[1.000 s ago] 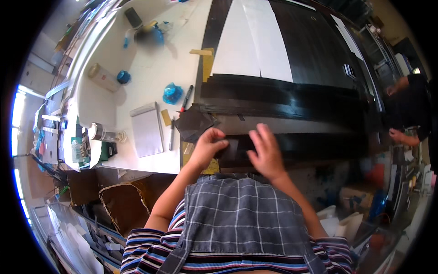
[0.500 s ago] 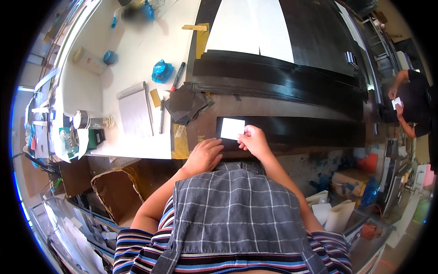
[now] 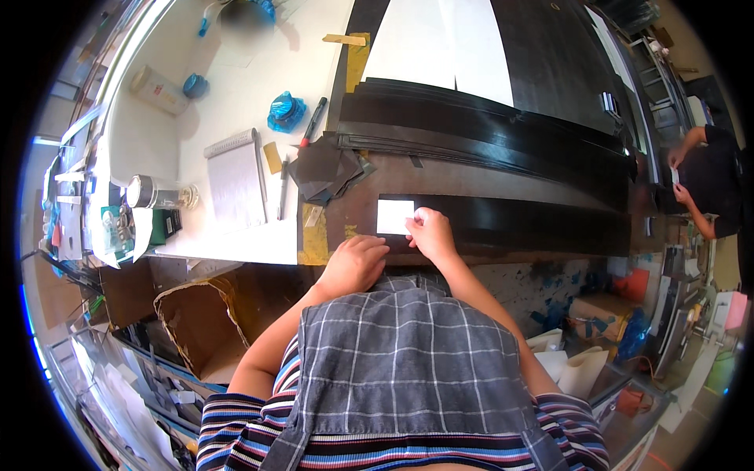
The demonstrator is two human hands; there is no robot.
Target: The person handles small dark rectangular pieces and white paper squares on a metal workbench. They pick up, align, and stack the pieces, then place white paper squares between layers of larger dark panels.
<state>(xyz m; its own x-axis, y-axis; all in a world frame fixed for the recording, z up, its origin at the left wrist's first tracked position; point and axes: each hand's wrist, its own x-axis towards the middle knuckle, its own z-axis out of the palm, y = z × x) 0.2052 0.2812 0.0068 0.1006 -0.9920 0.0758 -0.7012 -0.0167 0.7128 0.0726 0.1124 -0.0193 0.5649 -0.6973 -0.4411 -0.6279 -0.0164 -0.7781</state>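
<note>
A white square card (image 3: 395, 217) lies over the left end of a long black strip (image 3: 518, 225) along the table's front edge. My right hand (image 3: 431, 235) pinches the card by its right side between thumb and fingers. Just to the left, my left hand (image 3: 358, 261) rests flat at the table edge by the strip's near left corner, its fingers stretched out and holding nothing. Beyond both hands, a stack of long black strips (image 3: 479, 129) stretches across the table. Several small dark pieces (image 3: 323, 170) lie in a loose pile left of the stack.
To the left are a notepad (image 3: 236, 184), a pen (image 3: 283, 195), a marker (image 3: 314, 122), a blue plastic-wrapped item (image 3: 286, 112) and a glass jar (image 3: 161, 191). White sheets (image 3: 444, 47) lie at the back. A cardboard box (image 3: 200, 326) stands below. Another person (image 3: 707, 180) works at far right.
My right hand has shifted the white card slightly left, so its left side now meets the strip's left end. The card sits squarer to the strip. My left hand stays at the edge.
</note>
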